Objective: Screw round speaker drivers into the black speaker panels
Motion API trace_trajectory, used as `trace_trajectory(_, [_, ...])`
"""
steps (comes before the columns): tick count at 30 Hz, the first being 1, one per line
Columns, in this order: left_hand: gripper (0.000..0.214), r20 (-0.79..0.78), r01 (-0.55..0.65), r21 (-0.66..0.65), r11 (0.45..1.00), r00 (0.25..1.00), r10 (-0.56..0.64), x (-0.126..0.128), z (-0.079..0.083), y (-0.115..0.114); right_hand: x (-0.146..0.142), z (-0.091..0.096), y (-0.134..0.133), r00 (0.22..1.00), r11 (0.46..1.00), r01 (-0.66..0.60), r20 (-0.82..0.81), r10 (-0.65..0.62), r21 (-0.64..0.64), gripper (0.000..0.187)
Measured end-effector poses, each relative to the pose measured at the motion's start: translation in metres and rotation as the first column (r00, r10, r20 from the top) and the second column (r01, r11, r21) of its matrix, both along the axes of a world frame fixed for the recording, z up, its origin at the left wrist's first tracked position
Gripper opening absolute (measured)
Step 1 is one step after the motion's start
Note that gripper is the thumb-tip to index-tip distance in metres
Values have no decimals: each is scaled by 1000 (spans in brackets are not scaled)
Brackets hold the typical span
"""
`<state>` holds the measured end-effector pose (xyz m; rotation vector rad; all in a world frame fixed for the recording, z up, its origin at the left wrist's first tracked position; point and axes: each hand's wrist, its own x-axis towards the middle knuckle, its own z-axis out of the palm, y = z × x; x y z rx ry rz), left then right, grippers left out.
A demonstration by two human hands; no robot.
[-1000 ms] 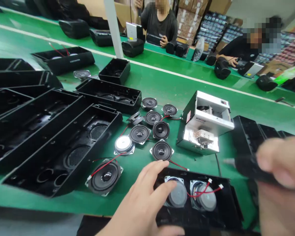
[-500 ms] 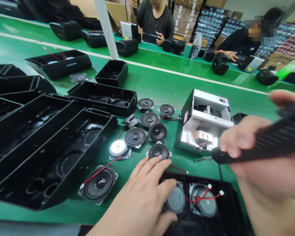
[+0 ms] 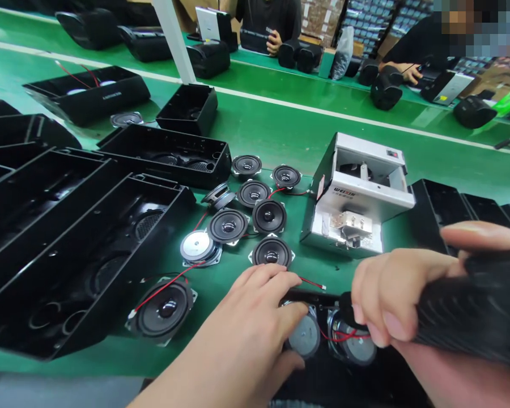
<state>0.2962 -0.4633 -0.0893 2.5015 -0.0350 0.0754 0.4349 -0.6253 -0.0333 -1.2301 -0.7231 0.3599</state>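
My right hand (image 3: 397, 294) grips a black electric screwdriver (image 3: 471, 317), its front end over the upper part of the right-hand speaker (image 3: 357, 348). The bit's tip is hidden. That speaker lies back side up in a black speaker box (image 3: 323, 385) at the bottom of the view, red wires across it. Beside it is a second speaker (image 3: 304, 334), also back side up. My left hand (image 3: 261, 323) lies over the box's left end, fingers spread, the thumb near this second speaker. Just past its fingertips, a loose speaker (image 3: 272, 251) sits cone up on the green table.
A silver screw feeder (image 3: 357, 195) stands behind the box. Several loose speakers (image 3: 227, 225) lie left of it. Open black boxes (image 3: 110, 255) fill the left side; more dark boxes (image 3: 446, 209) stand at right. Two people work across the green table (image 3: 272, 127).
My right hand has brought the screwdriver down and left, from above the table onto the right-hand speaker in the box. My left hand stays nearly in place. The view has tilted slightly downward.
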Motion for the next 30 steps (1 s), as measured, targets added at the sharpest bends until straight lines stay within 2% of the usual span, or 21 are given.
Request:
trace_trajectory(5, [42, 12, 2, 3, 1000, 1000, -2, -1, 1, 0, 7, -4, -2, 997, 998, -64, -45, 64, 4, 28])
trace_trajectory(9, [38, -24, -8, 0, 1000, 1000, 8, 1, 5, 0, 9, -3, -1, 999, 999, -32, -26, 32, -21, 24])
trace_trajectory(18, [33, -95, -32, -50, 998, 995, 28, 4, 4, -1, 8, 0, 4, 999, 998, -43, -3, 43, -35, 29])
trace_trajectory(25, [30, -124, -46, -72, 996, 992, 37, 4, 2, -2, 11, 3, 9, 995, 990, -94, 7, 95, -101, 42])
trace_trajectory(28, [30, -132, -42, -58, 997, 991, 34, 5, 4, -1, 11, -2, 9, 987, 985, -136, 66, 144, -102, 23])
trace_trajectory(30, [33, -133, -36, -36, 999, 991, 31, 6, 6, -1, 11, -7, 11, 986, 989, -140, 83, 144, -51, 15])
